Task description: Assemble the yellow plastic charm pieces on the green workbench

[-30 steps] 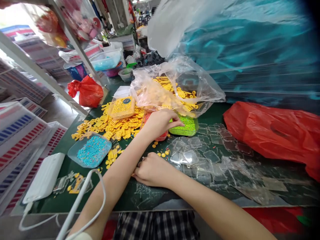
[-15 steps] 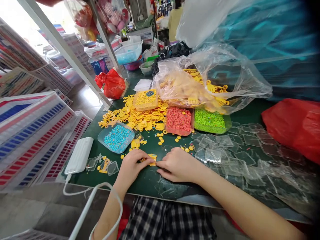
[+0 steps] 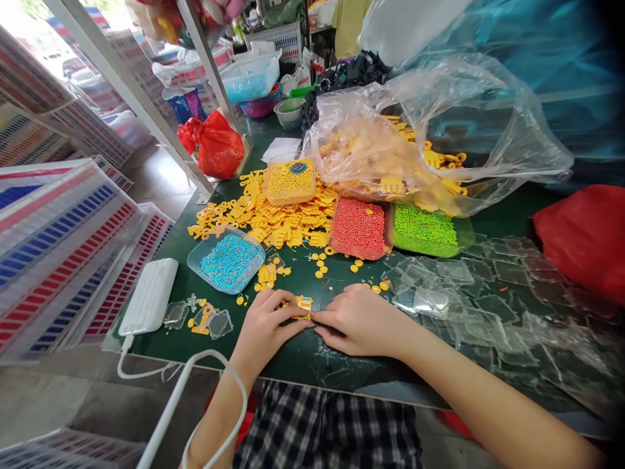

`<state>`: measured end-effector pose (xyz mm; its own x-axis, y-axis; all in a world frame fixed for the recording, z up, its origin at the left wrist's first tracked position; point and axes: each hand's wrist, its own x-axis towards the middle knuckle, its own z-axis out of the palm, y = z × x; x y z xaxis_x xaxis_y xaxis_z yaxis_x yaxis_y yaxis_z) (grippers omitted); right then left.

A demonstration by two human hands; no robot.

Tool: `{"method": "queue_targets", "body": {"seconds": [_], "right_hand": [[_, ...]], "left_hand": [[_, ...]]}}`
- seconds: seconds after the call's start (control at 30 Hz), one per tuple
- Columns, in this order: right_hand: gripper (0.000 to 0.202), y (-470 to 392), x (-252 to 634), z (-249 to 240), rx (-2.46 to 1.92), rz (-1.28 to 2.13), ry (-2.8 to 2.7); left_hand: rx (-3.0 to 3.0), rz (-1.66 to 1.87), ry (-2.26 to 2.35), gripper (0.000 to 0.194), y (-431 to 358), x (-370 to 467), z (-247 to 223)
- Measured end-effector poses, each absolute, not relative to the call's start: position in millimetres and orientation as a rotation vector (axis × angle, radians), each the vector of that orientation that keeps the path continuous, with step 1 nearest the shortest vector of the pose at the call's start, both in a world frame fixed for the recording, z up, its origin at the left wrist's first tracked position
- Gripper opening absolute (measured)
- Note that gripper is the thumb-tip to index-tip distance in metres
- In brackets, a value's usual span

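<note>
Left hand: a second ago it reaches over the red and green trays – now the left hand (image 3: 266, 319) is down near the table's front edge, the same spot as half a second ago, with thumb and fingers closed on a small yellow piece (image 3: 305, 303).
Right hand: the right hand (image 3: 359, 319) stays at the front, facing the left one; index fingertip at the piece's right end, fingers curled – cannot tell whether it grips the piece or only touches it.
Fresh on the piece: green at its near edge, not evident half a second ago; possibly beads, too small to be sure.
Meaning for the work: judged to be close handling of one piece by both hands, away from the trays.
Yellow piece, place: between the two hands, at or just above the table (image 3: 288, 361), inward from the middle of the front edge.
Yellow piece, look: bright yellow, small, flat-seeming; pale bluish marks toward its far side; left end hidden by the fingers.
Bead trays: blue tray (image 3: 198, 264) toward the left edge; red tray (image 3: 361, 253) and green tray (image 3: 466, 236) side by side beyond the hands; yellow tray (image 3: 288, 199) on the yellow heap (image 3: 273, 225).
Loose stock: yellow discs (image 3: 319, 274) scattered beyond the hands; clear plates (image 3: 424, 299) overlapping to the right.
</note>
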<state>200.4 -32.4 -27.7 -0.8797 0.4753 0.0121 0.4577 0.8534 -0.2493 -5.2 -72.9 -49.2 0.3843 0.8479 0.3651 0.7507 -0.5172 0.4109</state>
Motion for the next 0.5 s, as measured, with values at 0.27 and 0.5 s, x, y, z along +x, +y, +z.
{"method": "queue_targets", "body": {"seconds": [0.27,0.5], "right_hand": [[0.026,-27,215,-3,-1.149,0.341,-2.846],[0.020,-29,263,19,-1.863,0.048,-2.611]], "left_hand": [[2.442,0.823,1.421,0.025,-71,-8,-51],[2.510,1.024,1.345,0.015,-71,-7,-52]]}}
